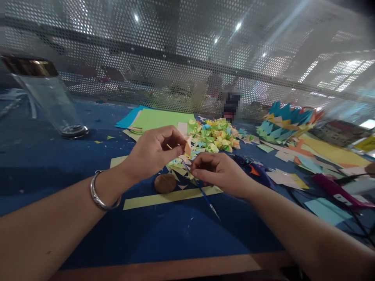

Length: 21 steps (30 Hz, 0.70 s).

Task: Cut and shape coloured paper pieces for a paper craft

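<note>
My left hand [159, 150] is closed, its thumb and forefinger pinching a small piece of folded orange paper [188, 146]. Just right of it, my right hand [215, 169] has its fingers curled in a pinch; what they hold, if anything, does not show. A thin blue paintbrush [206, 198] slants past the right fingertips; whether they touch it I cannot tell. Below the hands lie a round brown wooden disc [165, 183] and a long yellow-green paper strip [152, 201]. Behind the hands is a heap of small folded paper pieces [215, 136], with paper scraps scattered around it.
Coloured paper sheets [166, 119] are stacked at the back. A glass bottle [52, 101] stands at the left. On the right are a blue glue gun [265, 178], a folded-paper ring [284, 123], a purple power strip [341, 191] and cables. A perforated metal panel [175, 54] rises behind.
</note>
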Each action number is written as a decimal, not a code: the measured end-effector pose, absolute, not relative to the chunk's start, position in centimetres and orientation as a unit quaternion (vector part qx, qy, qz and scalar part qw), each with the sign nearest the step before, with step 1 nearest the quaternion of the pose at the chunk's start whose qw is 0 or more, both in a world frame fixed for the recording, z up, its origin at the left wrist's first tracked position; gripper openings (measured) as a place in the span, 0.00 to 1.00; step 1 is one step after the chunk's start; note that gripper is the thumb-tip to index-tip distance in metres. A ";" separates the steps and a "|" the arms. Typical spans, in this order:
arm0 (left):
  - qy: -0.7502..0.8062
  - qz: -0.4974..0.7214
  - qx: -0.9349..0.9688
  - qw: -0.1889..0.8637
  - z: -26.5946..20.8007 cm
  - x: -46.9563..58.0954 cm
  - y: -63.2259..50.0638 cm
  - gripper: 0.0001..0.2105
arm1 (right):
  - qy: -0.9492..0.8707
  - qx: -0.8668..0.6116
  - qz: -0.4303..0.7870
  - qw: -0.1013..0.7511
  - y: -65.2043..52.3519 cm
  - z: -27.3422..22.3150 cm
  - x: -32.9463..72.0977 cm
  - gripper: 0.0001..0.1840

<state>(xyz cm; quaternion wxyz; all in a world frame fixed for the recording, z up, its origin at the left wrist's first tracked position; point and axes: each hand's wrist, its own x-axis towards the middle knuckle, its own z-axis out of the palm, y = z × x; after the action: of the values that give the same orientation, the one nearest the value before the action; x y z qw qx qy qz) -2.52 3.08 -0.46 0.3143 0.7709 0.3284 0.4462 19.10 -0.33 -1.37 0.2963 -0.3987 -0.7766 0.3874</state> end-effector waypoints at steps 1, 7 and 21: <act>0.331 0.435 0.776 0.315 -0.5 -2.6 3.1 0.02 | -0.767 -0.399 0.398 0.308 -0.3 -1.3 19.2 0.05; 0.341 0.401 0.800 0.289 -0.7 -2.6 3.3 0.03 | -0.731 -0.395 0.377 0.410 -0.7 -0.5 19.7 0.09; 0.326 0.343 0.842 0.261 -0.1 -2.4 2.5 0.03 | -0.763 -0.406 0.300 0.405 -0.7 -0.6 19.9 0.11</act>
<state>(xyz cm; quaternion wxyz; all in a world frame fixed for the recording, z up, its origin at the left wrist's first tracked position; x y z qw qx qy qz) -2.40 2.46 -0.12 0.2607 0.8415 0.3263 0.3426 19.91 -0.67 -0.63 0.4049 -0.4056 -0.7625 0.3001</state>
